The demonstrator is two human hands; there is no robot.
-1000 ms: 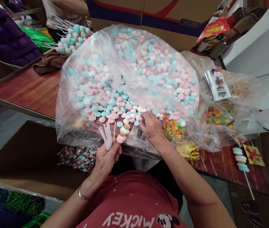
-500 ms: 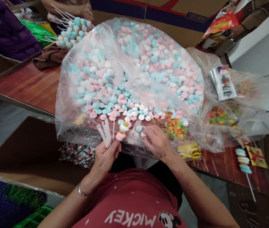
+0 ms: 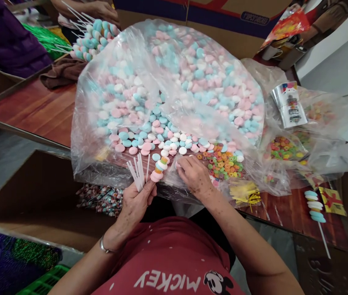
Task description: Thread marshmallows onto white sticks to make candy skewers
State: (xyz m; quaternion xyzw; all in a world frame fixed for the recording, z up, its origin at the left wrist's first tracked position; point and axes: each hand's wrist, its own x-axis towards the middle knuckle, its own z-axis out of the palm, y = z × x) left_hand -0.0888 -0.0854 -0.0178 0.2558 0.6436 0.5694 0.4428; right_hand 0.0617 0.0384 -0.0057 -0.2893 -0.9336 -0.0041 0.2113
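Observation:
My left hand (image 3: 138,203) is closed around a bundle of white sticks (image 3: 137,174). The same hand grips a candy skewer (image 3: 159,170), threaded with pink, white and blue discs and orange and green rings. To its right, my right hand (image 3: 195,176) has its fingers pinched together, with a pink candy disc (image 3: 178,164) showing partly at the fingertips. Loose pink, white and blue candy discs (image 3: 174,144) lie just beyond both hands. Beside the right hand is a pile of coloured ring candies (image 3: 225,163).
A big clear plastic bag (image 3: 174,98) full of candy discs covers the table's middle. Finished skewers (image 3: 95,39) lie at back left, near another person's hand (image 3: 104,12). One skewer (image 3: 316,209), gold ties (image 3: 246,193) and silver packets (image 3: 290,105) are at right. A cardboard box (image 3: 38,196) stands lower left.
My right hand has moved a little left, toward the skewer, and now covers the spot where a blue disc lay. My left hand has stayed nearly still with the sticks and skewer.

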